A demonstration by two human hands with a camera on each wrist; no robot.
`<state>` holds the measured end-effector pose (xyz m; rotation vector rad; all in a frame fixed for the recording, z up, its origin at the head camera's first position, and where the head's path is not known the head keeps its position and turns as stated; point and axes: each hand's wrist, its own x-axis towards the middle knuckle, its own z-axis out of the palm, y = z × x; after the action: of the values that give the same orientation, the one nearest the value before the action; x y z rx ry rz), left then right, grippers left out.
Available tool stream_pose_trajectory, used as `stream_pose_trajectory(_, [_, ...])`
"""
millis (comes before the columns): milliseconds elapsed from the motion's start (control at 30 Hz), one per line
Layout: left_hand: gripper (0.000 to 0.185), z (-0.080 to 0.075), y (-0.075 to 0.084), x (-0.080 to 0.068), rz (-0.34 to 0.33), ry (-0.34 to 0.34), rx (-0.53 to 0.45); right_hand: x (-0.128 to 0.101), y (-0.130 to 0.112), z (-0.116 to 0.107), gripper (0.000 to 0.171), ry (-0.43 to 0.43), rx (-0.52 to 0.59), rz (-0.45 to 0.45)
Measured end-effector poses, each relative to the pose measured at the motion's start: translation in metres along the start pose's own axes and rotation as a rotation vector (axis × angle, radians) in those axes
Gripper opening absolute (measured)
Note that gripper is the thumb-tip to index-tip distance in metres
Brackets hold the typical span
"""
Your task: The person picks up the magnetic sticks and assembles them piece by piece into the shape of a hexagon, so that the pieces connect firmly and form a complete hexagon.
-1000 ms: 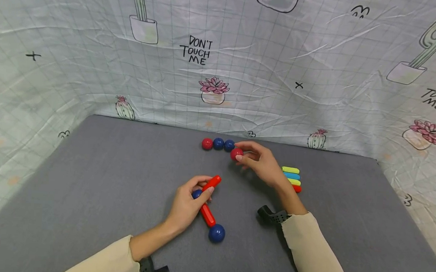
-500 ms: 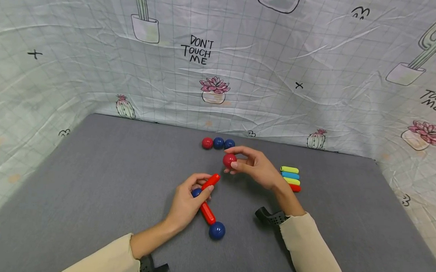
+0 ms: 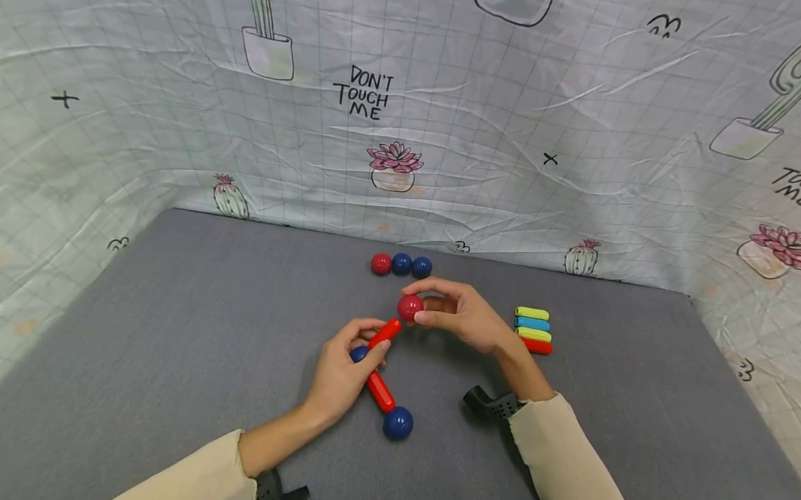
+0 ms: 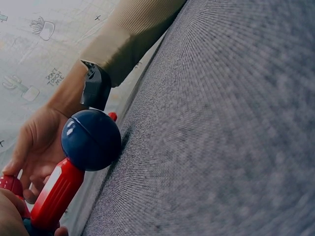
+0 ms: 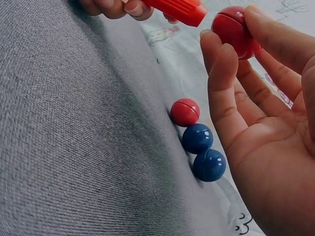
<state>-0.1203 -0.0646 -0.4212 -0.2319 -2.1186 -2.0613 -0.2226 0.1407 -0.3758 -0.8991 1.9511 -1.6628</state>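
My left hand (image 3: 345, 369) grips a joined piece of two red rods and two blue balls. One red rod (image 3: 386, 333) points up and right from the fingers; the blue ball (image 3: 359, 354) beside it is partly covered by the hand. The other red rod (image 3: 380, 391) runs down to a larger-looking blue ball (image 3: 397, 423), which the left wrist view also shows, with a seam round it. Between thumb and fingertips, my right hand (image 3: 467, 315) pinches a red ball (image 3: 409, 308). In the right wrist view that red ball (image 5: 235, 30) is close to the rod's free end (image 5: 193, 14).
At the back of the grey table (image 3: 240, 296) sit a red ball (image 3: 381, 264) and two blue balls (image 3: 411, 265) in a row. Right of my right hand lies a stack of yellow, blue and red rods (image 3: 533, 324). A printed cloth (image 3: 298, 151) hangs behind.
My right hand has carried the red ball left and toward me, from beside the row of balls to the tip of the red rod. The left hand has barely moved.
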Motion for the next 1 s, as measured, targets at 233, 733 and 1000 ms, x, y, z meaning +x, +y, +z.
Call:
stream_pose_trajectory(233, [0.022,0.0,0.0,0.0,0.017,-0.001,-0.018,0.0,0.0,0.003,0.038,-0.01,0.034,0.028])
stream_pose_trajectory(733, [0.033,-0.003,-0.002,0.001,-0.008,-0.06,-0.078,0.004,0.003,0.013,0.035,-0.067,-0.005,0.017])
stream_pose_trajectory(1000, [0.041,-0.003,0.001,0.001,-0.053,-0.067,-0.132,0.006,0.003,0.02,0.033,-0.058,0.032,0.003])
